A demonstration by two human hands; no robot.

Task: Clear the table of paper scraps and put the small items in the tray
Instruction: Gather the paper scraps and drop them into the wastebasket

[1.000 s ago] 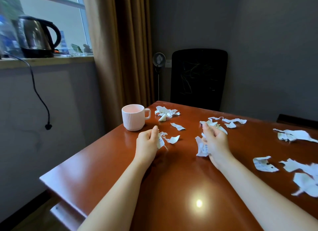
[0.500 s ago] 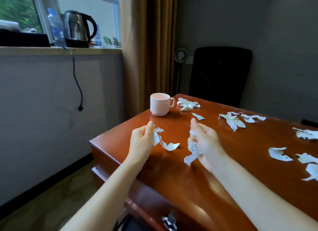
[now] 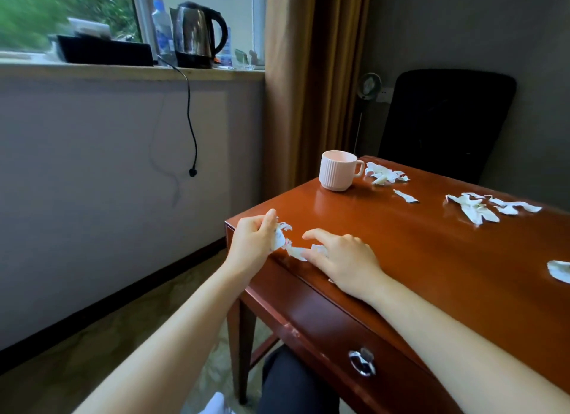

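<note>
White torn paper scraps lie on the reddish wooden table (image 3: 416, 259). My left hand (image 3: 251, 244) hovers at the table's near left corner, fingers closed on a small bunch of scraps (image 3: 280, 236). My right hand (image 3: 342, 261) rests palm down on the table beside it, fingertips pressing on another scrap (image 3: 297, 252) near the edge. More scraps lie farther off: a pile (image 3: 384, 173) by the mug, a single strip (image 3: 406, 196), a larger cluster (image 3: 481, 208), and one piece (image 3: 559, 270) at the right edge of view. No tray is in sight.
A pink ribbed mug (image 3: 337, 174) stands at the table's far left corner. A black chair (image 3: 444, 123) is behind the table. The windowsill holds a kettle (image 3: 197, 34), a water bottle (image 3: 162, 32) and a black box (image 3: 105, 54). A drawer handle (image 3: 361, 362) sits below the table edge.
The view has swung left and pulled back. Both hands came toward the table's near left corner; the right hand, which held a scrap in the air, now lies flat on the table.
</note>
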